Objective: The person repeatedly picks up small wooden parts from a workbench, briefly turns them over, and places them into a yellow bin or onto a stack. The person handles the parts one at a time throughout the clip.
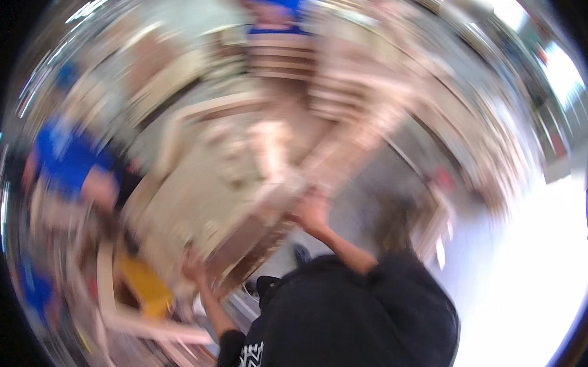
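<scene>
Strong motion blur smears the whole view. My left hand is at the near left end of a long wooden piece or edge, which slants up to the right. At its other end is my right hand, touching or very close to the wood. The fingers of both hands are too smeared to show whether they grip it. Beyond it spreads a pale wooden worktop with blurred light-coloured pieces on it.
A person in a blue top stands at the left, another blue-clad person at the far side. Stacked wooden boards are ahead, more timber at the right. A yellow object lies at lower left.
</scene>
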Demonstrator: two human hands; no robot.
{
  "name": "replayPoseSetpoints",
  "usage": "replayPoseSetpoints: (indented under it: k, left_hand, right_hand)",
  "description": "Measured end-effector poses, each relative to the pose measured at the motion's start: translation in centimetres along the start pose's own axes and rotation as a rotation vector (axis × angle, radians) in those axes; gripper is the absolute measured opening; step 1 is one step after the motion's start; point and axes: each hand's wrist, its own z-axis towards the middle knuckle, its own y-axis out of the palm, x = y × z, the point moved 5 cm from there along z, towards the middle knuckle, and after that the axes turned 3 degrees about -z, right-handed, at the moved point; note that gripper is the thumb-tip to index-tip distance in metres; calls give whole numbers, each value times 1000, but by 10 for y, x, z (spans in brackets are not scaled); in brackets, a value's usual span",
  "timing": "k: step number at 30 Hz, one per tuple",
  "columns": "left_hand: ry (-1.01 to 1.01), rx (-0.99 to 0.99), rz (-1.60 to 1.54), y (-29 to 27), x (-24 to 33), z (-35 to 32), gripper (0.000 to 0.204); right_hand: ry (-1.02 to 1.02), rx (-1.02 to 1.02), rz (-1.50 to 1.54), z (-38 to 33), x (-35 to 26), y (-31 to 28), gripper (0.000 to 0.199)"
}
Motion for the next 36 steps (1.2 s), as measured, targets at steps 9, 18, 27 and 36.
replayPoseSetpoints:
  k: [9,18,27,36]
  left_hand:
    - [-414,61,339,-48,-26,-17,40]
    - [-375,171,202,-10,32,-45,31]
    - [-25,545,118,-90,35,-130,16]
    - [-874,897,247,-298,-131,-173,24]
  right_hand:
    - [-87,370,-52,55,-48,14,67]
    - [-97,172,33,43,38,34,105]
    - [-56,-124,-141,49,5,4,117]
    - [-61,-22,-188,58,0,12,115]
